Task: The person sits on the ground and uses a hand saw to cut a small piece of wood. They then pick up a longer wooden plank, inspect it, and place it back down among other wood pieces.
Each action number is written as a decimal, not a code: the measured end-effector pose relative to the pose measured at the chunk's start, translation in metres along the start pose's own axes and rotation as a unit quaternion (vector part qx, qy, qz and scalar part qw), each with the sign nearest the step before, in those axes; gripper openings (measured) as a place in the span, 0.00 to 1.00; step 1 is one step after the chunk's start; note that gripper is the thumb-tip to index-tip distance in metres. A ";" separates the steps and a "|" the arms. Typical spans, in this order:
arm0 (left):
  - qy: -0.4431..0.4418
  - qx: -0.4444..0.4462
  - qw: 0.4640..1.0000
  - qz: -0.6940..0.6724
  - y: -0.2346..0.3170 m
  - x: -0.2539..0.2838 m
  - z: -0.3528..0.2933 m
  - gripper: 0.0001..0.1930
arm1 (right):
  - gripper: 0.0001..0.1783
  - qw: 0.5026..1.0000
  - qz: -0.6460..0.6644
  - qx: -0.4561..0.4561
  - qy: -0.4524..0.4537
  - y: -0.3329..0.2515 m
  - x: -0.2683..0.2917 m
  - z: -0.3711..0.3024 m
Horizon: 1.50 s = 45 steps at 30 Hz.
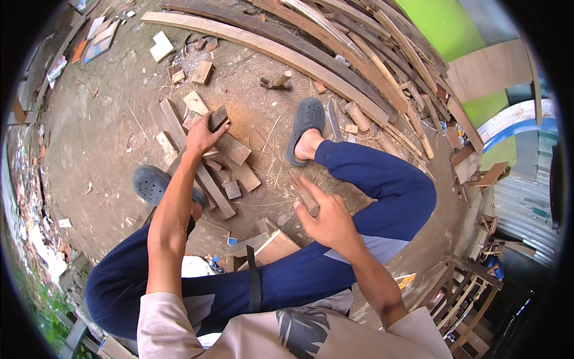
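Note:
My left hand (202,136) reaches out to the wood pile with its fingers closed round a small dark-ended wooden block (219,116). Beneath and beside it, planks (209,186) and offcuts (238,149) lie crossed on the dirt. Close to my right knee, my right hand (330,220) grips a short brown piece of wood (305,196), its far end pointing up and left. Whether that piece is a handle or a plain offcut, I cannot tell.
Long boards (287,45) are stacked across the back right. A blade (333,119) lies beside my right clog (309,122). Past the pile sits a wooden mallet-like piece (277,81). Loose blocks (202,72) dot the ground; a wooden frame (463,299) stands at lower right.

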<state>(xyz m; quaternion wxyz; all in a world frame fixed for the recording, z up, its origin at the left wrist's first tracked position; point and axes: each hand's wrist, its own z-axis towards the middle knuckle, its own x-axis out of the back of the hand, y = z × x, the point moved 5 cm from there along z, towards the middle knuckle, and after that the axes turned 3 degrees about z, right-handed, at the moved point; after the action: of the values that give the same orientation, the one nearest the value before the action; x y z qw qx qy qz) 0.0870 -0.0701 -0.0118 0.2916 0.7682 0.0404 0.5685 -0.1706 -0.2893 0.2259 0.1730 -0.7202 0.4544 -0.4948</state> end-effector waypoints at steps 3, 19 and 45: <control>0.065 0.056 0.982 -0.169 -0.013 0.010 0.007 0.33 | 0.30 0.998 0.026 0.049 0.014 -0.016 0.005 0.011; -0.166 0.280 0.945 0.038 -0.073 0.013 -0.052 0.59 | 0.31 0.985 0.064 0.156 0.020 -0.017 -0.041 0.016; -0.141 0.234 0.962 -0.010 -0.059 0.011 -0.044 0.54 | 0.34 0.991 0.049 0.124 0.011 -0.030 -0.123 0.144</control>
<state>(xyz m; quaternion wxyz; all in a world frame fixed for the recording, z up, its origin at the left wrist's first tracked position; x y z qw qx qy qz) 0.0671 0.0008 -0.0239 0.1120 0.8872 0.1381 0.4258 -0.0429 -0.2010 0.1132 0.2803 -0.6648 0.4257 -0.5462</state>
